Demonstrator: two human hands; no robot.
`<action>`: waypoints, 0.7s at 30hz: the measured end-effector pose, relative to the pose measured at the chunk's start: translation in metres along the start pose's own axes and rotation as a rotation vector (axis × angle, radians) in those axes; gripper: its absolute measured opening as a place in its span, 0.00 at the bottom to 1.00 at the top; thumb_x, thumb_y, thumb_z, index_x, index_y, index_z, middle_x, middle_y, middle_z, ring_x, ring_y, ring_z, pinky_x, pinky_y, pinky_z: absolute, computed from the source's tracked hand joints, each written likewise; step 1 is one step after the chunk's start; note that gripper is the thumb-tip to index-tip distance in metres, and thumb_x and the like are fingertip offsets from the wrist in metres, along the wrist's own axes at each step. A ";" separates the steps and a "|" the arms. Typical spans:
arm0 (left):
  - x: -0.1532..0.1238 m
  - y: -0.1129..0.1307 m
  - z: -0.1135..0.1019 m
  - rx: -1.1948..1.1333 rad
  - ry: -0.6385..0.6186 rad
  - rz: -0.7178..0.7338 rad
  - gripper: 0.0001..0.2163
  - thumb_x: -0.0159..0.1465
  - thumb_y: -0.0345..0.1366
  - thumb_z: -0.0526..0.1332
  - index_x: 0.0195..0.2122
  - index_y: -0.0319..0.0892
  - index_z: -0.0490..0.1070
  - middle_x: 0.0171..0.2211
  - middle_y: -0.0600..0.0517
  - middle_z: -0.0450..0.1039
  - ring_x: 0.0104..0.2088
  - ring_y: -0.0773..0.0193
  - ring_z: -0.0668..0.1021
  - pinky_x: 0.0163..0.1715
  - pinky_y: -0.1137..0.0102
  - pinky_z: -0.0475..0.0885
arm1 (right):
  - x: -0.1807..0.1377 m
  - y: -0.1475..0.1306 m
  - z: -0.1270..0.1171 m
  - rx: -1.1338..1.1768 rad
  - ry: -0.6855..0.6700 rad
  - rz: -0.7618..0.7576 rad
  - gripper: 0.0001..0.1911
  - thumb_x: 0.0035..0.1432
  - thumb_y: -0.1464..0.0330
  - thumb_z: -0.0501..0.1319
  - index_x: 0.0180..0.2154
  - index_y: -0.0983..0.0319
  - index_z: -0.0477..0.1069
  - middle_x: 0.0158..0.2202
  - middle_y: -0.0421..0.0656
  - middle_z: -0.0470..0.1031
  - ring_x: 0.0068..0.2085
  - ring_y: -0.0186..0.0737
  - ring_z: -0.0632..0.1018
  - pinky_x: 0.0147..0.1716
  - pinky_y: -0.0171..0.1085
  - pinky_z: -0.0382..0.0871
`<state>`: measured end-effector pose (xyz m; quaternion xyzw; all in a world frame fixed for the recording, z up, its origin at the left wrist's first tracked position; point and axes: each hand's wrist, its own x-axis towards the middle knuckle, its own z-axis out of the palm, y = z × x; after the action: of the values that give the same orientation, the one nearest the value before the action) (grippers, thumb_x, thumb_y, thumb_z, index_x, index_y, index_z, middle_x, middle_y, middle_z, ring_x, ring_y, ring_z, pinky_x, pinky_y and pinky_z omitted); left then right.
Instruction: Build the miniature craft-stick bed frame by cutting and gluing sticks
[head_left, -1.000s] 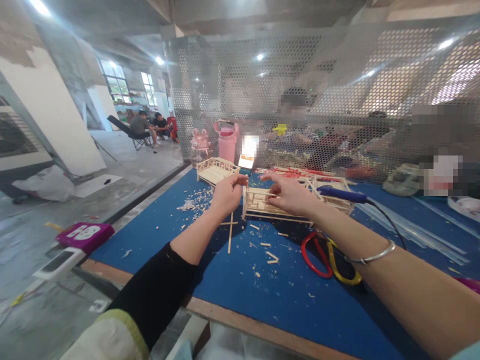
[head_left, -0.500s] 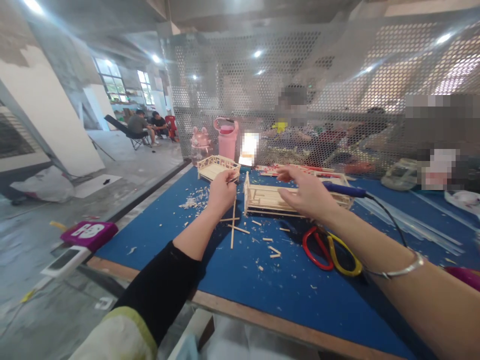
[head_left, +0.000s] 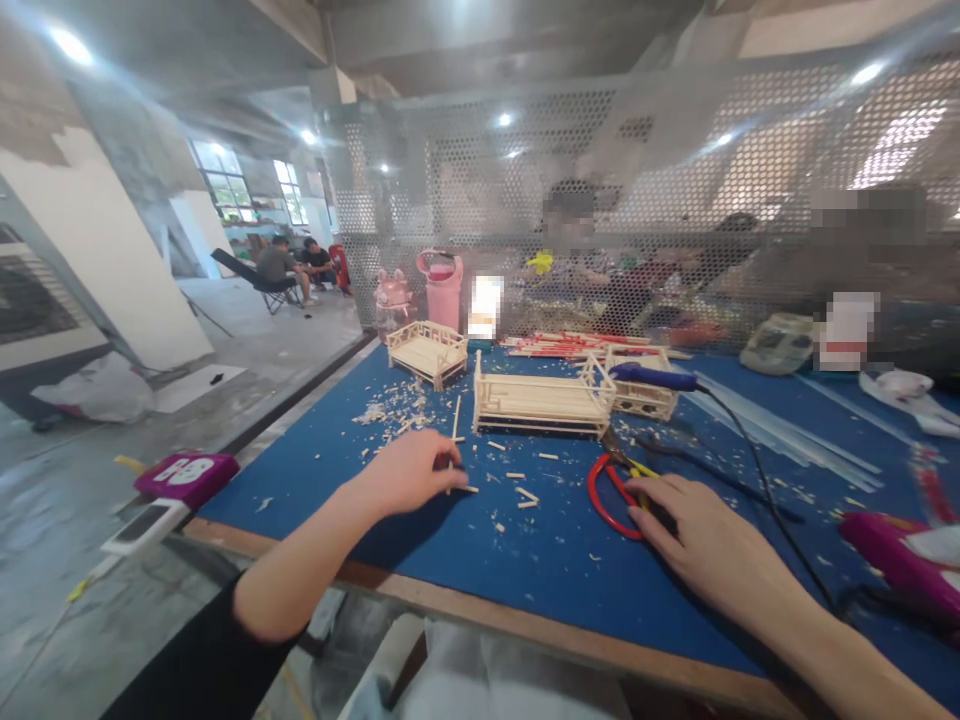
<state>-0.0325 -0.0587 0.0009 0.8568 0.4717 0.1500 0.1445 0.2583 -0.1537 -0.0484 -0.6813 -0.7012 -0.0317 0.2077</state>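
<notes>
My left hand (head_left: 415,474) is low over the blue tabletop, its thumb and fingertips closed on a thin wooden stick. Other sticks and short offcuts lie around it. On the right, my right hand (head_left: 694,525) curls over the yellow handle of a pair of scissors (head_left: 600,500), whose red handle loop stays in sight. The scissors lie on the table, blades pointing away. Behind both hands stands a small bed-like frame of wooden sticks (head_left: 540,398). A smaller railed stick model (head_left: 427,355) is at the back left.
A blue hot glue gun or iron-like tool (head_left: 652,377) rests on another stick frame (head_left: 643,400), its cable trailing right. Clear glue sticks (head_left: 795,430) lie beyond. Red-tipped sticks (head_left: 577,345), a pink cup (head_left: 444,290) and a perforated screen (head_left: 480,200) line the back. A purple device (head_left: 892,555) sits right.
My left hand has come down and nearer from beside the small railed model to the loose sticks. My right hand has left the bed-like frame and moved down onto the scissors.
</notes>
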 end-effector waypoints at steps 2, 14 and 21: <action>-0.019 0.004 0.005 0.043 -0.010 0.029 0.07 0.53 0.38 0.62 0.31 0.43 0.74 0.33 0.50 0.73 0.34 0.61 0.73 0.33 0.70 0.65 | 0.003 -0.007 -0.005 -0.011 -0.098 0.065 0.13 0.55 0.66 0.50 0.37 0.58 0.72 0.37 0.47 0.77 0.38 0.46 0.76 0.33 0.39 0.65; -0.034 0.016 0.018 -0.138 0.177 -0.043 0.12 0.63 0.40 0.49 0.30 0.42 0.69 0.26 0.53 0.72 0.27 0.65 0.72 0.29 0.71 0.63 | -0.029 -0.040 -0.035 -0.046 -0.304 0.333 0.14 0.48 0.68 0.53 0.40 0.56 0.67 0.24 0.42 0.75 0.27 0.45 0.77 0.23 0.34 0.57; -0.024 0.035 0.020 -0.277 0.147 0.007 0.09 0.61 0.39 0.52 0.28 0.42 0.68 0.21 0.56 0.69 0.24 0.66 0.70 0.29 0.71 0.63 | -0.002 0.002 -0.037 -0.137 -0.239 0.354 0.12 0.50 0.66 0.54 0.37 0.60 0.72 0.32 0.50 0.77 0.31 0.50 0.77 0.25 0.38 0.61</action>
<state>-0.0105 -0.0992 -0.0070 0.8171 0.4527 0.2765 0.2256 0.2695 -0.1675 -0.0158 -0.8051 -0.5867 0.0387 0.0787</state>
